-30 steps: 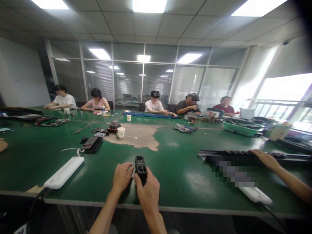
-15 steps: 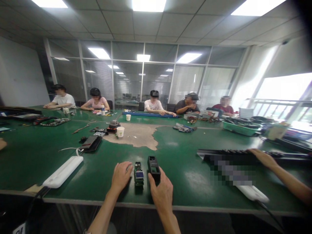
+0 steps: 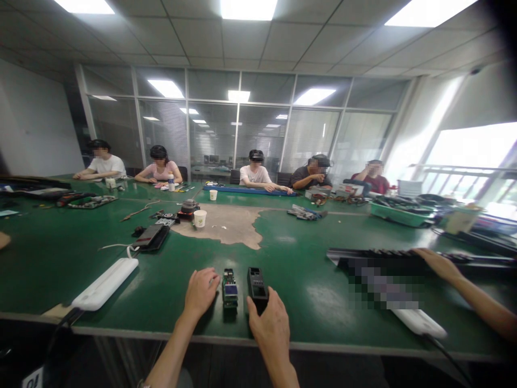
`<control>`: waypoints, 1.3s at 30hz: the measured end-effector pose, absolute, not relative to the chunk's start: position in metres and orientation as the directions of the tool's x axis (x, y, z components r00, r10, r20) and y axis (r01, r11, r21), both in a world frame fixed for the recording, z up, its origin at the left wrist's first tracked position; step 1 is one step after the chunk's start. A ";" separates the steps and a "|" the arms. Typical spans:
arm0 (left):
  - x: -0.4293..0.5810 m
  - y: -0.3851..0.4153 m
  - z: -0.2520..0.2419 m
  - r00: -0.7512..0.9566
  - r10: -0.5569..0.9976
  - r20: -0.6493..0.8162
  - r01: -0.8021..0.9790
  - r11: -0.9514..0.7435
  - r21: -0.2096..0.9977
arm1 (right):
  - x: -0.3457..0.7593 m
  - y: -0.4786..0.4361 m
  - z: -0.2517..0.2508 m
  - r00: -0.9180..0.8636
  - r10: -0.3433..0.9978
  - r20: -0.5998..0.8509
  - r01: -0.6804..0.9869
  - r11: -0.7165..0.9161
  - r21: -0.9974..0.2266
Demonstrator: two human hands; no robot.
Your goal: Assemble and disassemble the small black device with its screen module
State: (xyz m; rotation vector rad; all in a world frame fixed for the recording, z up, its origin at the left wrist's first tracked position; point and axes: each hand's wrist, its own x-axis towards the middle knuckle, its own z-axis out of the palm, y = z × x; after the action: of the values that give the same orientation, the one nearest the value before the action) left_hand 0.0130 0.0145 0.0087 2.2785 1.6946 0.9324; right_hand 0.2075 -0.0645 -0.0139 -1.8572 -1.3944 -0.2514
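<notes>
My right hand (image 3: 271, 326) grips the near end of a black plastic housing (image 3: 257, 284), thumb on its left side and fingers on its right. The housing is long and narrow, with cut-out openings in its top face. To its left, apart from it, a narrow circuit board assembly (image 3: 230, 289) with a small bluish screen lies on the green table. My left hand (image 3: 201, 291) rests on the table just left of the board, fingers loosely bent and partly apart. I make out nothing held in it; its palm is hidden.
A white power strip (image 3: 105, 285) lies at left, another (image 3: 420, 320) at right. A co-worker's hand (image 3: 438, 264) touches a long black part (image 3: 476, 262). Beyond are a paper cup (image 3: 200, 218), a dark device (image 3: 151, 237), tools (image 3: 306, 212) and a green basket (image 3: 402, 214). Several people sit opposite.
My right hand has lowered the black housing and shifted it slightly right, nearer the table surface. My left hand and the circuit board look unmoved. A person at far right has raised a hand.
</notes>
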 end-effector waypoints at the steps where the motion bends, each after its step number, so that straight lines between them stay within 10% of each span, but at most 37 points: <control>1: 0.013 0.014 0.009 0.166 0.908 0.385 0.811 -0.347 0.470 | 0.207 -0.065 -0.014 0.375 0.724 0.578 0.884 -0.092 -0.458; 20: 0.011 0.021 -0.003 0.166 0.888 0.430 0.763 -0.391 0.514 | 0.181 -0.071 0.030 0.353 0.771 0.530 0.736 0.121 -0.666; 39: 0.010 0.022 -0.001 0.138 0.893 0.428 0.738 -0.381 0.556 | 0.135 -0.073 0.035 0.272 0.810 0.519 0.870 0.023 -0.493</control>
State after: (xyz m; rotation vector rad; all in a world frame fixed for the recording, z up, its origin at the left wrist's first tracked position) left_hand 0.0099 0.0219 -0.0015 2.2002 1.6085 1.0730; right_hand 0.1351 -0.0728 0.0346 -1.7763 -1.5322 -0.0986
